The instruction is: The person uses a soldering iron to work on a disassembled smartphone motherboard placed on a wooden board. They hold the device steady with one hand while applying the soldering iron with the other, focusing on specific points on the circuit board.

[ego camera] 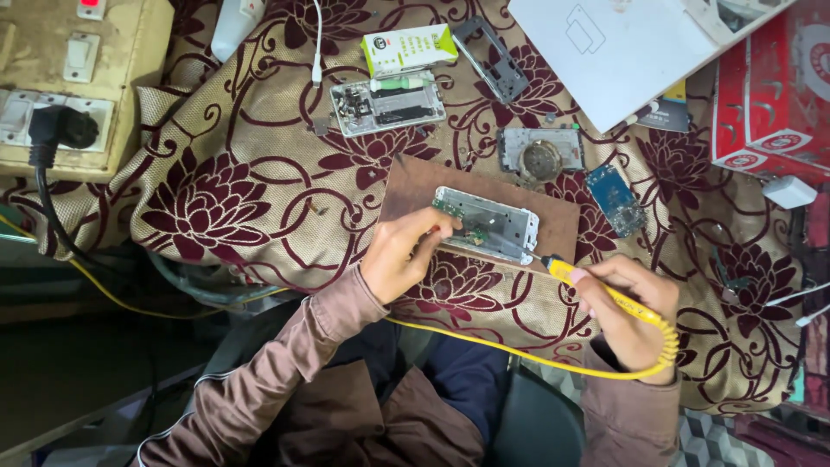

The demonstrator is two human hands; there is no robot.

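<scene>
An opened phone frame (pixel 497 227) with a green circuit board lies on a brown wooden board (pixel 415 186) on the flower-patterned cloth. My left hand (pixel 399 253) rests at the frame's left end, its fingers pinching at the small green board there. My right hand (pixel 635 311) grips a yellow soldering iron (pixel 605 294) like a pen. The iron's tip sits just off the frame's lower right corner. A yellow cord runs from the iron down across my lap.
Another opened phone (pixel 387 104) with a green-handled screwdriver, a small white-and-green box (pixel 406 47), a metal frame (pixel 493 56), a grey part with a round piece (pixel 540 156), a blue circuit board (pixel 614 199), a white sheet (pixel 622 52), red boxes (pixel 774 95), and a wall socket panel (pixel 60 86).
</scene>
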